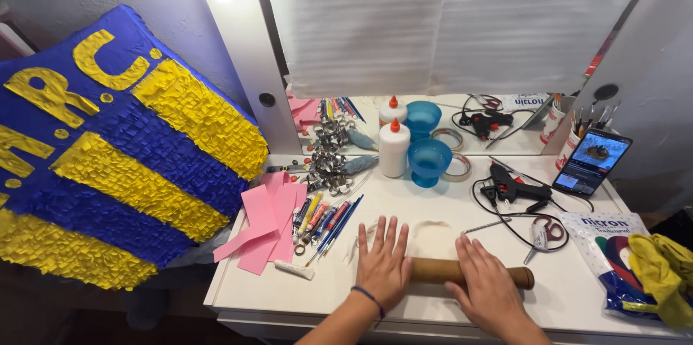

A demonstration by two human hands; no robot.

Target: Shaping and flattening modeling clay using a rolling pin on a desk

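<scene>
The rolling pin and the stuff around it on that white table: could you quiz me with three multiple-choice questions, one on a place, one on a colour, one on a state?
1. Where does the blue plastic goblet stand?
A. right of the white glue bottle
B. on the phone
C. under the pink paper

2. What colour are the paper strips left of the pens?
A. green
B. pink
C. black

3. How do the hands meet the wooden rolling pin?
A. both lie flat on it
B. one lifts it
C. neither touches it

Answers: 1 A, the blue goblet stands just right of the glue bottle. 2 B, the paper strips are pink. 3 A, the left hand and right hand rest palm-down on the rolling pin.
</scene>
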